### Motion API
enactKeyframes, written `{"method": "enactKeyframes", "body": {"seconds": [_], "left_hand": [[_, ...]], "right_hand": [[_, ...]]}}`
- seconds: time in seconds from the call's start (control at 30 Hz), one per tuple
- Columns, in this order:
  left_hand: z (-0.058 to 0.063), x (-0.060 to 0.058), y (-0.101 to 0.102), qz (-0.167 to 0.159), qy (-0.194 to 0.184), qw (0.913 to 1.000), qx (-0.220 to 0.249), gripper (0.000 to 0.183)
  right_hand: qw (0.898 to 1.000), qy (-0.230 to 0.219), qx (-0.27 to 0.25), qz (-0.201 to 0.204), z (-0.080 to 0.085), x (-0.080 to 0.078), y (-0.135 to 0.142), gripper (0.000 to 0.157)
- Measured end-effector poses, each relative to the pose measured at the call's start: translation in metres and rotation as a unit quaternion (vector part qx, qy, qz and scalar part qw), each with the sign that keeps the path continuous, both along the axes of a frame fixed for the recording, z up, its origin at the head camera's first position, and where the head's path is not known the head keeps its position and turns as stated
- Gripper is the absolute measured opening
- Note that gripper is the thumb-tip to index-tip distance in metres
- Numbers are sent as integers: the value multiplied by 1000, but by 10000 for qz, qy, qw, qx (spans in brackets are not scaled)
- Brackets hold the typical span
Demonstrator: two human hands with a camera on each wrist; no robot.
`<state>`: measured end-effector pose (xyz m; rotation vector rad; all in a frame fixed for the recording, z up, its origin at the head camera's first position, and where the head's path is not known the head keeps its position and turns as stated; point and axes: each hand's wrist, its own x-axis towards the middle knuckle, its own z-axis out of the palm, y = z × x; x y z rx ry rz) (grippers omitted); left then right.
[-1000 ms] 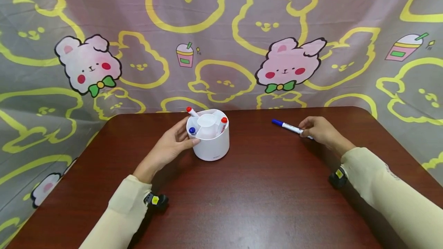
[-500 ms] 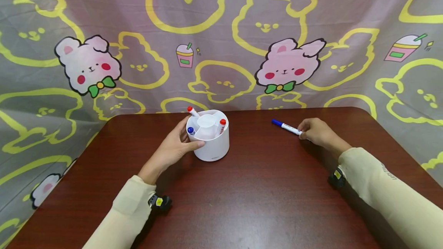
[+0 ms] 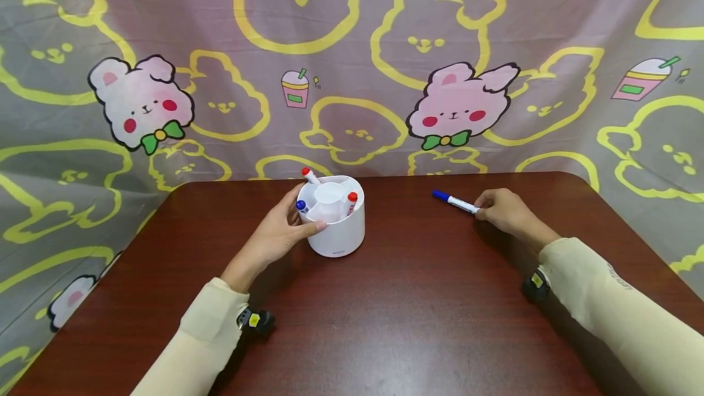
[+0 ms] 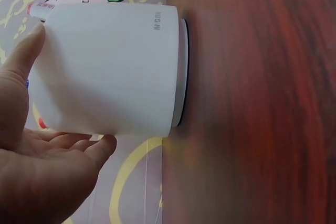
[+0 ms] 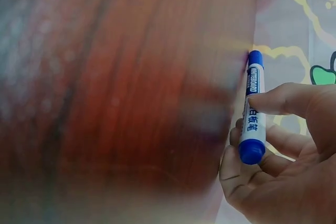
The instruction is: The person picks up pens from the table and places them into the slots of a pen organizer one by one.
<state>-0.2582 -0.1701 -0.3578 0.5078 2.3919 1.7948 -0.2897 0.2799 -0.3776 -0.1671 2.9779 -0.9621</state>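
A white round pen holder [image 3: 337, 238] with divided compartments stands on the table. My left hand [image 3: 271, 240] grips its left side, thumb at the front rim and fingers around the back. In the left wrist view, the thumb lies along the rim of the white holder [image 4: 110, 72] and the fingertips touch its side. Two red-capped markers, one at the back [image 3: 310, 176] and one at the front right [image 3: 351, 203], and a blue-capped marker [image 3: 301, 206] lean in it. My right hand [image 3: 508, 209] pinches a blue whiteboard marker [image 5: 254, 108] between thumb and fingers, its cap pointing left in the head view.
The dark reddish-brown table [image 3: 385, 310] reaches back to a patterned curtain [image 3: 352, 78] with cartoon bears and rabbits. A black wrist camera [image 3: 258, 321] sits on the left sleeve, another camera [image 3: 535, 285] on the right one.
The pen holder has turned slightly clockwise in place, its front markers shifting left and the back one right. My left thumb has slid a little right. The right hand's marker has barely moved.
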Motion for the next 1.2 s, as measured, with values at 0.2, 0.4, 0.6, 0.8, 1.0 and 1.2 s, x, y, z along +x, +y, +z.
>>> {"method": "enactKeyframes", "body": {"seconds": [0.2, 0.4, 0.6, 0.8, 1.0, 1.2], "left_hand": [[1, -2, -8, -26, -169, 9998, -82, 91], [6, -1, -10, -23, -167, 9992, -365, 88], [5, -2, -13, -193, -102, 9995, -243, 83], [5, -1, -15, -174, -123, 9993, -310, 81], [4, -1, -16, -185, -117, 9994, -276, 81], [0, -2, -13, -260, -267, 9993, -26, 86]], "right_hand": [[9998, 119, -109, -68, 0, -1, -1, 19], [9994, 219, -232, -157, 2, 0, 0, 19], [9978, 296, -524, -292, 5, 2, -3, 19], [9945, 423, -844, -450, 9, 5, -7, 20], [9863, 667, -1362, -643, 14, 6, -11, 21], [9729, 754, -2074, -691, 22, 5, -16, 24]]}}
